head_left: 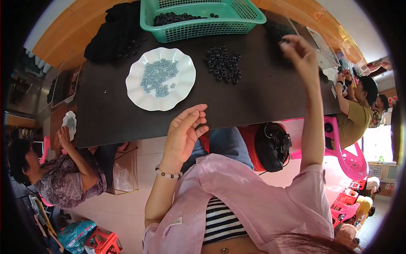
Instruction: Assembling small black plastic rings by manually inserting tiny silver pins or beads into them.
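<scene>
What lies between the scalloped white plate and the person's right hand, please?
In the head view, small black ring-shaped pieces lie clustered on the dark tabletop between the plate and the right hand.

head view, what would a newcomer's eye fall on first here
The white wavy-rimmed plate bearing a heap of pale blue-grey pieces stands out first, left of centre on the dark brown table. Next comes the green perforated plastic basket of small black pieces at the top. A cluster of small black rings lies between the plate and the right hand.
</scene>
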A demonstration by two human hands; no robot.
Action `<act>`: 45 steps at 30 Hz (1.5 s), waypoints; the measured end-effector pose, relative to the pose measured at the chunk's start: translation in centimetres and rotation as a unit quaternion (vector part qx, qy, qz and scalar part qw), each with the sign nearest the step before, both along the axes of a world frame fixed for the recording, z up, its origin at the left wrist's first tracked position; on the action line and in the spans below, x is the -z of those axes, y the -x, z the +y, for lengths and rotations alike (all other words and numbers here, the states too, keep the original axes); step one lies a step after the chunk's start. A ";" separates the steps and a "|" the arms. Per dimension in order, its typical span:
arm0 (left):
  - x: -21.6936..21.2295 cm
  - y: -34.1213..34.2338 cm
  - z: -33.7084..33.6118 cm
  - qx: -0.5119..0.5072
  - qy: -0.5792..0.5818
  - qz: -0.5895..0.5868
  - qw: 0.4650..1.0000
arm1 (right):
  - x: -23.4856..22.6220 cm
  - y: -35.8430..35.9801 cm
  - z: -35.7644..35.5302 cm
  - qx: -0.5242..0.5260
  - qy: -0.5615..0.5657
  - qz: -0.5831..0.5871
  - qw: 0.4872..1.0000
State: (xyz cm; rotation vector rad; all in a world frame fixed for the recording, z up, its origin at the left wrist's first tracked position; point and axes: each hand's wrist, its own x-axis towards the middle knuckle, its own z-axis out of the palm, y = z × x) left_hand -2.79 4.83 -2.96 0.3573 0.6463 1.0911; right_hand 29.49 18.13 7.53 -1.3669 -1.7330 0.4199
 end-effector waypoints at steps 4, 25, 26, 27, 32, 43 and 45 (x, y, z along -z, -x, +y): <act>-0.2 0.0 -0.1 0.010 -0.008 0.008 1.000 | -2.1 -7.2 5.5 0.128 -0.085 -0.133 0.979; -0.1 -0.4 -0.4 0.028 -0.035 0.028 0.999 | 5.9 3.1 3.0 -0.125 -0.087 -0.199 0.968; -0.2 -0.4 -0.4 0.028 -0.036 0.027 0.999 | 6.5 3.4 3.0 -0.147 -0.079 -0.224 0.960; -0.2 -0.4 -0.4 0.027 -0.036 0.027 0.999 | 6.9 3.7 3.0 -0.147 -0.079 -0.224 0.960; -0.2 -0.4 -0.5 0.027 -0.038 0.033 0.998 | 7.9 4.8 3.5 -0.152 -0.053 -0.234 0.959; -0.1 -0.6 -0.6 0.022 -0.042 0.033 0.998 | 8.7 4.7 4.2 -0.155 -0.045 -0.195 0.967; -0.1 -0.6 -0.5 0.022 -0.040 0.032 0.998 | 8.8 4.8 4.0 -0.153 -0.040 -0.175 0.972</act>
